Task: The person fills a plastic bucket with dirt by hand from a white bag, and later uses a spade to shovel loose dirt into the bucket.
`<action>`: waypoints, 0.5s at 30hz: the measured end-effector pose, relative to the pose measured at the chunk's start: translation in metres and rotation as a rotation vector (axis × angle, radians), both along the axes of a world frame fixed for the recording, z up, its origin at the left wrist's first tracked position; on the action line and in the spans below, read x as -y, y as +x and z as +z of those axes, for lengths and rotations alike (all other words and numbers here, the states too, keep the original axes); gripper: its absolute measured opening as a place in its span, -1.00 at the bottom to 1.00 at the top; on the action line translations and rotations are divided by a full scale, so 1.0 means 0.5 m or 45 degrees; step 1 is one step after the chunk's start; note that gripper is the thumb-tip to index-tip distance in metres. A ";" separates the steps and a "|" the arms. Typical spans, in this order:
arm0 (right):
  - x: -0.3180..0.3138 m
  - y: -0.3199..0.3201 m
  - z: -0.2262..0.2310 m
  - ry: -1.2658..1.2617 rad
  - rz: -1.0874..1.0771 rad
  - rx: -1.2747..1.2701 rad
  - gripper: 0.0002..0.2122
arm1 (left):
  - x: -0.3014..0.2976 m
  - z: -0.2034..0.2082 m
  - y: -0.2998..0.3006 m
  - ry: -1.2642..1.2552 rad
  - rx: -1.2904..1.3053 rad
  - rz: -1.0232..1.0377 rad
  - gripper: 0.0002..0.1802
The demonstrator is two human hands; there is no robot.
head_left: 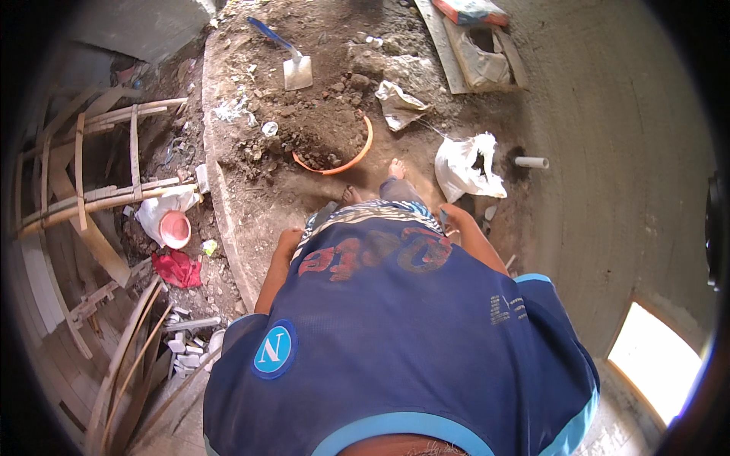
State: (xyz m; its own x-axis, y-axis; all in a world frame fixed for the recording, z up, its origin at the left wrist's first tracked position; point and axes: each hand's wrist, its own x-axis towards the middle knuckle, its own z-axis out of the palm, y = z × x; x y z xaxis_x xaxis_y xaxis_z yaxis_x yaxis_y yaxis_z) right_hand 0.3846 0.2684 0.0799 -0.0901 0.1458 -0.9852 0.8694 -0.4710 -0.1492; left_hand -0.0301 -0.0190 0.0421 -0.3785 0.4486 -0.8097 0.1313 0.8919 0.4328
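Observation:
My left hand point(290, 239) hangs at my left hip beside the striped shorts point(372, 212); its fingers are mostly hidden. At my right hip, my right hand point(454, 217) is curled by a small grey-blue piece that I cannot make out. Ahead of my bare feet, an orange-rimmed basin point(351, 163) sits in the dirt, with dark soil and clods in and around it. Beyond it lies a small shovel point(297, 73) with a metal blade and blue handle. A white sack point(465, 167) rests on the ground ahead of my right hand.
A pale pipe stub point(532, 162) juts out near the right wall point(608, 137). Bags point(484, 64) lie on boards at the far right. To the left, past a concrete ledge point(220, 182), are timber frames point(106, 199), a pink bucket point(175, 229) and a red cloth point(177, 268).

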 end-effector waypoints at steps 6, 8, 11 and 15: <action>-0.012 0.056 -0.119 0.389 0.494 -0.216 -0.82 | -0.020 -0.058 -0.031 0.017 -0.150 -0.283 -0.60; -0.007 0.011 -0.097 0.344 0.219 -0.049 -0.84 | 0.003 -0.080 -0.048 -0.005 -0.122 -0.234 -0.51; -0.026 0.002 -0.070 0.377 0.353 -0.050 -0.82 | 0.037 -0.165 -0.051 -0.002 -0.241 -0.027 -0.37; -0.049 -0.065 -0.062 0.486 0.343 -0.119 -0.76 | 0.135 -0.291 -0.154 0.126 -0.194 0.199 -0.25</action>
State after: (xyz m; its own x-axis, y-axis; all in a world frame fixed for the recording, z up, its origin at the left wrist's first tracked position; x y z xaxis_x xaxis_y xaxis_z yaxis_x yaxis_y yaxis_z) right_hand 0.3519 0.2930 0.0489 -0.2601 0.4550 -0.8516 0.9277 -0.1269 -0.3511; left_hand -0.1070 -0.0863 -0.1035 -0.5638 0.4494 -0.6930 0.0653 0.8607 0.5050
